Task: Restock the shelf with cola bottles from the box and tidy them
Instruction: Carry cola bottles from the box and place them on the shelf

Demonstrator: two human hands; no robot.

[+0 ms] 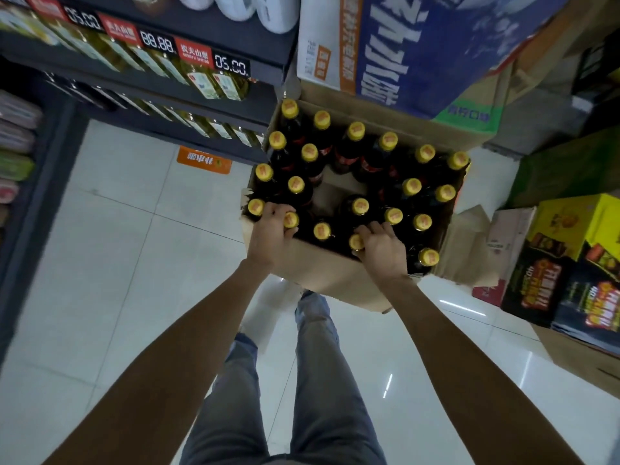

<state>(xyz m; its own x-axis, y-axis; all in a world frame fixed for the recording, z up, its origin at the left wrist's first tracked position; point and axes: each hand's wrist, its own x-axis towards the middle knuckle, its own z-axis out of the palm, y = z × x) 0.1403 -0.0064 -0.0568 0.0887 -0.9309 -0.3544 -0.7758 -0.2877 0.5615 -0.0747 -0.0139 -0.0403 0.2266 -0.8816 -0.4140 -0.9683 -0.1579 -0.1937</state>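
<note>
While the person stands on the pale tiled floor, the shelf runs across at ten o'clock, its rows holding light-labelled bottles under red and black price tags. An orange sticker lies on the tiles just below it. At the centre sits the open cardboard box, packed with dark cola bottles standing upright, each with a yellow cap; a bare gap shows in the middle of the box. The left hand reaches to the box's nine o'clock corner, its grip wrapped around the neck of a yellow-capped bottle that is in the box. The right hand is at the near edge, toward five o'clock, its grip clenched around the neck of another bottle, also standing in the box. At one o'clock a blue printed carton rests above the box. At three o'clock, yellow and black cartons are stacked on the floor.
</note>
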